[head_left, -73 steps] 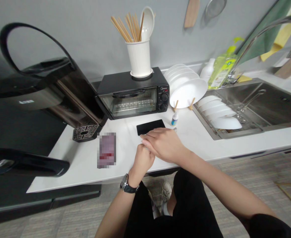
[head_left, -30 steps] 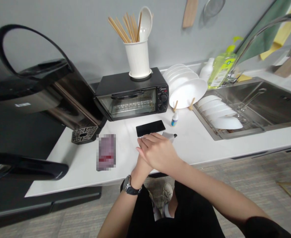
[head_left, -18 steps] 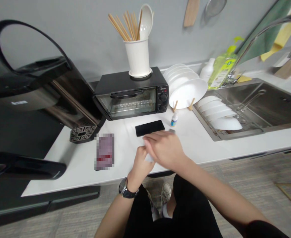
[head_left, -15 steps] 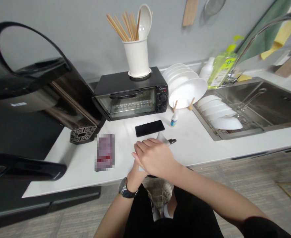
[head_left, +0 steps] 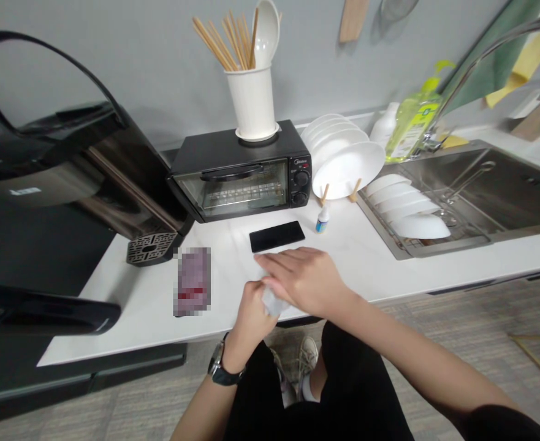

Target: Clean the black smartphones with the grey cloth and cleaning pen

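A pale grey cloth (head_left: 273,301) is bunched between my two hands, over the counter's front edge. My left hand (head_left: 252,304), with a dark-strapped watch on its wrist, is closed around the cloth from the left. From the right, my right hand (head_left: 310,280) lies over it, its fingers pressed together and pointing left, the thumb against the cloth. Anything wrapped inside is hidden by the fingers. Just beyond my hands a black phone (head_left: 277,236) lies flat on the counter. A small white-and-blue bottle (head_left: 322,220) stands to the right of the phone.
A pixelated purplish item (head_left: 193,282) lies at left on the white counter (head_left: 226,275). Behind stand a black toaster oven (head_left: 244,184) bearing a utensil holder (head_left: 252,104), and racked plates (head_left: 349,171). A black machine (head_left: 127,184) is at left; bowls (head_left: 407,211) sit in the sink (head_left: 527,184).
My hands have drawn slightly apart, exposing the cloth between them. My right hand has shifted right, and the black-ended piece that stuck out beyond it no longer shows. The view has tilted slightly.
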`<control>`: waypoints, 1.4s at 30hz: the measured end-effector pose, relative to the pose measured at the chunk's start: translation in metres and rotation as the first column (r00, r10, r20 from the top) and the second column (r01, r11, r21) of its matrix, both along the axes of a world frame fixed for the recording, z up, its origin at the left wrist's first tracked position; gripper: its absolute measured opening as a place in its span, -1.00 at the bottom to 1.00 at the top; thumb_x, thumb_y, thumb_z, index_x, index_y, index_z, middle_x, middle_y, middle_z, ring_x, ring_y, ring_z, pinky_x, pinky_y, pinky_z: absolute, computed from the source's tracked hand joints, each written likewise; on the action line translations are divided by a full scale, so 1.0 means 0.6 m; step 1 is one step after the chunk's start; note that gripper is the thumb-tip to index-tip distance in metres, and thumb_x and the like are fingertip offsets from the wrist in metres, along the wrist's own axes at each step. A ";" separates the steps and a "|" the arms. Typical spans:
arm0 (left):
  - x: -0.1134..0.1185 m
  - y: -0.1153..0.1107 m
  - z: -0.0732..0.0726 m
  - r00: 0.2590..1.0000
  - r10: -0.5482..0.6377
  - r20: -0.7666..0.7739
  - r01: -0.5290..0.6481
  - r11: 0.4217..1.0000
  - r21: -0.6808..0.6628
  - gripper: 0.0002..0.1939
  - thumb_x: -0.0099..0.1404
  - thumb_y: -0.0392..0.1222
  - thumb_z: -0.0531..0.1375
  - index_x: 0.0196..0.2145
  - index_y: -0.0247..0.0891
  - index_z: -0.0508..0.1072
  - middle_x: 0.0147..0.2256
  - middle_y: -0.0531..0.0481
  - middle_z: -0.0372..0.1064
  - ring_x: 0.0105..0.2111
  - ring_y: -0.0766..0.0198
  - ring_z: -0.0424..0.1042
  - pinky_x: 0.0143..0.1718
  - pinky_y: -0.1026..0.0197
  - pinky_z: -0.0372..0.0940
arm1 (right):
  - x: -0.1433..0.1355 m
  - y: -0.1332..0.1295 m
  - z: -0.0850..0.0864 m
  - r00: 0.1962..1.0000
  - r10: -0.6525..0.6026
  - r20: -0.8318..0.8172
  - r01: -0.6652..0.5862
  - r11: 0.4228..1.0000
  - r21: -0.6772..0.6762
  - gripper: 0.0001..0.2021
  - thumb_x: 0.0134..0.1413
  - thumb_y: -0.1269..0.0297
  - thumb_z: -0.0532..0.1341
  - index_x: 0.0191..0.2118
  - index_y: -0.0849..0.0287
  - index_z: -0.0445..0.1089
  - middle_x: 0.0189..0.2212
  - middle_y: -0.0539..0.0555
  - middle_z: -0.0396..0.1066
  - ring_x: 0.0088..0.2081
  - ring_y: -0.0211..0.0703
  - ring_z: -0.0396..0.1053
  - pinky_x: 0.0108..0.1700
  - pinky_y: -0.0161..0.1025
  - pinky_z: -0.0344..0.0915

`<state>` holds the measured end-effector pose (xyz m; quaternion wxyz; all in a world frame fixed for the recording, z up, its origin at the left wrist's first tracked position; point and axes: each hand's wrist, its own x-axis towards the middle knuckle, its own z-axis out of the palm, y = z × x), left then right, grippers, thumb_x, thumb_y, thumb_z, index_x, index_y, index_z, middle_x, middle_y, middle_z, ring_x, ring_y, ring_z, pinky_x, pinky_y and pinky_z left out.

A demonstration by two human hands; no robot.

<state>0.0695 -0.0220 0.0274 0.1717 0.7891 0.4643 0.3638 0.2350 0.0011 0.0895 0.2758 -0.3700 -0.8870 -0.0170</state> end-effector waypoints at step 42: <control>-0.069 0.008 -0.081 0.988 0.094 -0.126 -0.116 0.976 -0.184 -0.01 0.30 -0.32 0.34 0.52 -0.09 -0.09 0.23 -0.13 0.42 0.26 0.01 0.34 0.32 -0.09 0.28 | -0.035 -0.085 -0.189 0.996 -0.091 -0.003 0.088 0.966 -0.243 -0.48 0.47 0.29 0.05 0.43 0.32 0.19 0.45 0.29 0.14 0.49 0.05 0.07 0.47 0.17 0.14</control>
